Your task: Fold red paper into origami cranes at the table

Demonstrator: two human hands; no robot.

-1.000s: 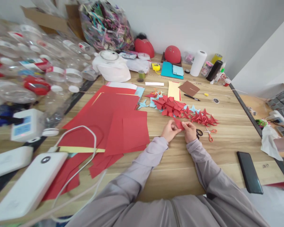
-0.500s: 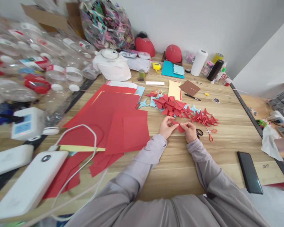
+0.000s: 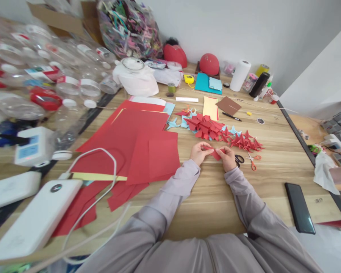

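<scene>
Small red paper (image 3: 216,154): right of centre in the frame, just above the wooden table (image 3: 213,193), pinched between my two hands. My left hand (image 3: 198,153) grips its left part, thumb toward the middle; my right hand (image 3: 229,159) grips its right part between thumb and fingers. Neither hand is released.

Beyond it, toward the upper part of the frame, lie red folded pieces (image 3: 205,127) in a heap, with pale blue folded pieces (image 3: 173,123) among and beside them. Just beside my right hand: black-handled scissors (image 3: 238,159), then orange-handled scissors (image 3: 253,163). Left of centre, red sheets (image 3: 150,121) overlap; lower right, a dark phone (image 3: 299,207).

Technique, my judgement: line up the edges before pressing, hold one side steady with the left fingertips, and run the right thumb along the crease from the middle outward. Light pressure first, firm once aligned; a skewed crease would likely carry into later folds.

Limits of observation: my fingers cover much of the paper, so its full outline, underside and number of layers cannot be read. Creases are too small to make out. The bottles (image 3: 14,104) at upper left are blurred, some cut off by the frame.
</scene>
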